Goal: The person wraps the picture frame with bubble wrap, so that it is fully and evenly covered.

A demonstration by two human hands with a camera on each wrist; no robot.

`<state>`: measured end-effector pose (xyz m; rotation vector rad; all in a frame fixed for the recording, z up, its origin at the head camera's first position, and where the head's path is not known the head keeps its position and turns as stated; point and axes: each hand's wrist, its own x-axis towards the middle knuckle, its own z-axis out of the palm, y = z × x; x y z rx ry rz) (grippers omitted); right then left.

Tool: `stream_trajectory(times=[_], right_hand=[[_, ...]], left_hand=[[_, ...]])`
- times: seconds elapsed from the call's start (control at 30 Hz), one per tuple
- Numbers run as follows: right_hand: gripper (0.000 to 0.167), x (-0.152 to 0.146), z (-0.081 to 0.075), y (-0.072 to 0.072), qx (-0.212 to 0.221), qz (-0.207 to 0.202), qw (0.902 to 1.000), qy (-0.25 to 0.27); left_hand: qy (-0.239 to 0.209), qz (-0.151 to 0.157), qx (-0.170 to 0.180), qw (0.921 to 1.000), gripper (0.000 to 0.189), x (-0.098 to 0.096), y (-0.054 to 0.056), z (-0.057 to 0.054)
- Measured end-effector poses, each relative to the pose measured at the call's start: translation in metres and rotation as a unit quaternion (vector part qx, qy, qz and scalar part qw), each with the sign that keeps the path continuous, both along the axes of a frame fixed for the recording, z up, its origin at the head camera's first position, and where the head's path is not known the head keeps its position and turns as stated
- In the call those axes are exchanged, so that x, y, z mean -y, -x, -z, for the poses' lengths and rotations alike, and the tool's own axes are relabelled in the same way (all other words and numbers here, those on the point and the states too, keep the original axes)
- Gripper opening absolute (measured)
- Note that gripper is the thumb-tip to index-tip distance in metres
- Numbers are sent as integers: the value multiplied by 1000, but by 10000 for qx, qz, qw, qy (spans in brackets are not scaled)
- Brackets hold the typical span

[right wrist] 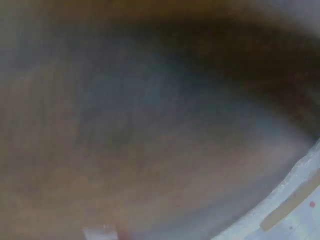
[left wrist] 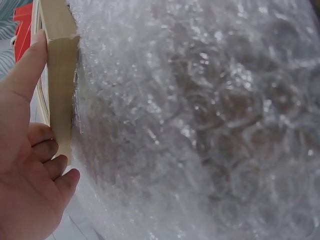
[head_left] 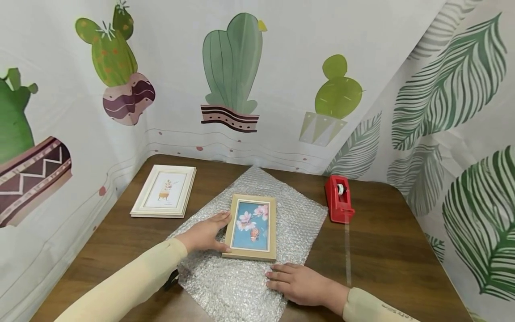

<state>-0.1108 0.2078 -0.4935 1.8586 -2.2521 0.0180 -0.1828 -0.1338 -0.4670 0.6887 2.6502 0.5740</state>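
A light wooden picture frame [head_left: 271, 228] with pink flowers on blue lies face up on a sheet of bubble wrap [head_left: 298, 203]. My left hand [head_left: 204, 233] rests against its left side, thumb at the lower left corner and fingers spread farther up that edge. In the left wrist view, the thumb touches the frame's side [left wrist: 62, 85], and the lower fingers bend loosely beside it. My right hand [head_left: 295, 282] lies palm down at the wrap's lower right edge, fingers extended over the sheet, below the frame. The right wrist view is mostly blurred.
A white picture frame [head_left: 149, 210] lies at the back left of the wooden table [head_left: 386, 250]. On the right stands a red tape dispenser [head_left: 334, 201], with a strip of tape [head_left: 348, 250] running toward the front. A dark object [head_left: 171, 279] shows beside the wrap, partly under the left forearm.
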Motion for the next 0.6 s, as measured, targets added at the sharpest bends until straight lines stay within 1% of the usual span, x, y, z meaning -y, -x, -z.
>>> stream_trajectory(times=[0.07,0.17,0.23,0.3,0.37,0.4,0.47,0.5,0.53,0.57,0.6], right_hand=[[37,2,3,1,52,-62,9986,523],[33,6,6,4,126,-129,9923,1226],[32,10,6,6,160,-107,9885,1500],[31,13,6,6,288,-14,9849,1709],[28,17,4,7,523,172,9798,1921],[26,19,2,7,727,311,9755,2051],[20,22,-2,7,1141,704,9635,2319],[17,24,-4,7,1359,970,9549,2456],[14,26,-6,8,1632,1267,9439,2574],[11,28,-9,8,1959,1598,9300,2669],[8,29,-11,9,2287,1956,9133,2744]], left_hand=[[-25,10,43,10000,103,-1,0,-2],[-144,31,162,9998,101,-1,0,-5],[-199,32,247,9995,99,-2,1,-8],[-188,16,335,9993,99,-2,2,-12],[-70,-3,350,9994,100,-1,3,-15],[8,-15,356,9994,101,-1,4,-16],[139,-34,350,9993,103,-1,5,-19],[179,-30,325,9993,104,-1,6,-19],[225,-10,294,9993,105,-2,8,-20],[271,17,256,9993,105,-3,10,-20],[283,26,270,9992,104,-4,12,-21]])
